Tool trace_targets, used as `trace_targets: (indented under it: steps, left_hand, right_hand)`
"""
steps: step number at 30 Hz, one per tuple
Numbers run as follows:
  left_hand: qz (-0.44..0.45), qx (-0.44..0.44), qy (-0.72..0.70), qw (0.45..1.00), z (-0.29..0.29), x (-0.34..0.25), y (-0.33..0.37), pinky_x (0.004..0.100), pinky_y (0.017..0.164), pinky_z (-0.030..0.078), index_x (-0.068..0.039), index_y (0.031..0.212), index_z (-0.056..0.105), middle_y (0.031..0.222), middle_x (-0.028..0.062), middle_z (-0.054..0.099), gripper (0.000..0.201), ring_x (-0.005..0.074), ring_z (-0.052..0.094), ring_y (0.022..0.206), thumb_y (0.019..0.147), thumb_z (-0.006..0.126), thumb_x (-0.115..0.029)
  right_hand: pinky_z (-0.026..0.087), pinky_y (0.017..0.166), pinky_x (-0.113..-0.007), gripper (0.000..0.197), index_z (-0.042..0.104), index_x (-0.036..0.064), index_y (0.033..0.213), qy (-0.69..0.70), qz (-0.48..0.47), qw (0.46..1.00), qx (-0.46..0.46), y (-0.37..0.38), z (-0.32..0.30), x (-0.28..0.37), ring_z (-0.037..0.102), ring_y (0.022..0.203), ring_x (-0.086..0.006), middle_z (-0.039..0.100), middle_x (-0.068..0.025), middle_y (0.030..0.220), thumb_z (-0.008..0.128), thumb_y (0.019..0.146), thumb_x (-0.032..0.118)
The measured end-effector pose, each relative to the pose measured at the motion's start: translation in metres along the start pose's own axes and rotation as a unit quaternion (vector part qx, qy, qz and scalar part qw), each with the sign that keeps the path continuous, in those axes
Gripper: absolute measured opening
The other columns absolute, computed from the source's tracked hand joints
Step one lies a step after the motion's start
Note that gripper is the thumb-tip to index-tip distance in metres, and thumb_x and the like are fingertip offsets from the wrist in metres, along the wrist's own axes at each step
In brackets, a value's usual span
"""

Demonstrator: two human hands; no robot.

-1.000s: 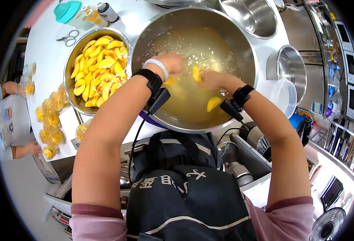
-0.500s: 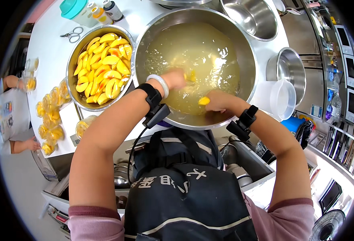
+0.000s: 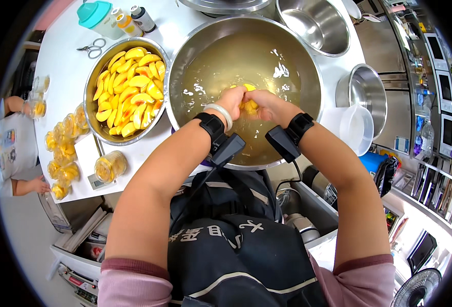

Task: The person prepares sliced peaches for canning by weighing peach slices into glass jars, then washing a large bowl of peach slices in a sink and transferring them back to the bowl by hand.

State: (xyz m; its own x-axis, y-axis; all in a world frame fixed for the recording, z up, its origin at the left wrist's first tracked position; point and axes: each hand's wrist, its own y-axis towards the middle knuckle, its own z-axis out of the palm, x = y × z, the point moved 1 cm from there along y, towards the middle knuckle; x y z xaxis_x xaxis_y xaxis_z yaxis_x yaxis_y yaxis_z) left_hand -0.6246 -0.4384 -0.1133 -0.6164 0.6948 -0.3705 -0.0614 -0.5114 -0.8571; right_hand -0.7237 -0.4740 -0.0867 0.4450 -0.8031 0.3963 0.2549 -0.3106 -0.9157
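Both my hands have come together over the large steel bowl (image 3: 185, 46) of pale yellowish liquid. Cupped around some yellow peach slices (image 3: 250, 106) at the liquid's surface are my left hand (image 3: 231, 101), with a white bangle at its wrist, and my right hand (image 3: 268, 105). Their fingers are partly hidden behind the knuckles and in the liquid. Just left of this bowl stands a smaller steel bowl (image 3: 89, 118) heaped with more peach slices (image 3: 129, 92).
A filled jar (image 3: 110, 167) rests on a kitchen scale (image 3: 96, 182), near several other jars (image 3: 64, 148). Scissors (image 3: 93, 48), bottles (image 3: 129, 24) and a teal-lidded container (image 3: 95, 15) lie farther back. Steel pots (image 3: 315, 23) and a translucent tub (image 3: 356, 128) stand right. Another person's hand (image 3: 34, 185) shows at left.
My hands were apart in the rippling liquid, the right one with a yellow slice. Now they meet near the bowl's middle around peach slices, and the liquid is calmer.
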Motion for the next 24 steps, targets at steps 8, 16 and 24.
trace_targets:
  steps: [8,16,24]
  left_hand:
    - [0.203,-0.019,0.055,0.977,0.028,-0.022,-0.096,0.0331,0.072,0.045,-0.008,0.103,0.050,0.093,0.0064,0.056,0.023,0.0169,0.054,0.084,0.085,0.052,-0.022]
    - [0.309,0.011,0.045,0.950,0.023,-0.024,-0.106,0.0303,0.064,0.046,-0.004,0.107,0.045,0.090,0.0096,0.053,0.027,0.0166,0.053,0.075,0.087,0.046,-0.023]
    - [0.214,-0.028,0.125,0.968,0.018,-0.017,-0.088,0.0420,0.093,0.037,0.007,0.103,0.049,0.107,0.0270,0.049,0.040,0.0348,0.049,0.102,0.087,0.047,-0.029]
  right_hand:
    - [0.048,0.075,-0.038,0.028,0.053,0.0061,0.105,0.109,-0.202,0.973,-0.020,-0.091,0.016,0.021,0.055,0.092,-0.0207,0.056,-0.0084,0.098,0.052,0.077,0.005]
    - [0.048,0.066,-0.027,0.029,0.054,0.0008,0.104,0.112,-0.325,0.939,-0.026,-0.087,0.025,0.013,0.057,0.076,-0.0154,0.058,-0.0061,0.088,0.053,0.075,0.001]
    - [0.048,0.067,-0.026,0.027,0.055,0.0037,0.110,0.166,-0.245,0.955,-0.021,-0.084,0.031,-0.001,0.058,0.081,-0.0144,0.059,-0.0055,0.094,0.054,0.083,0.009]
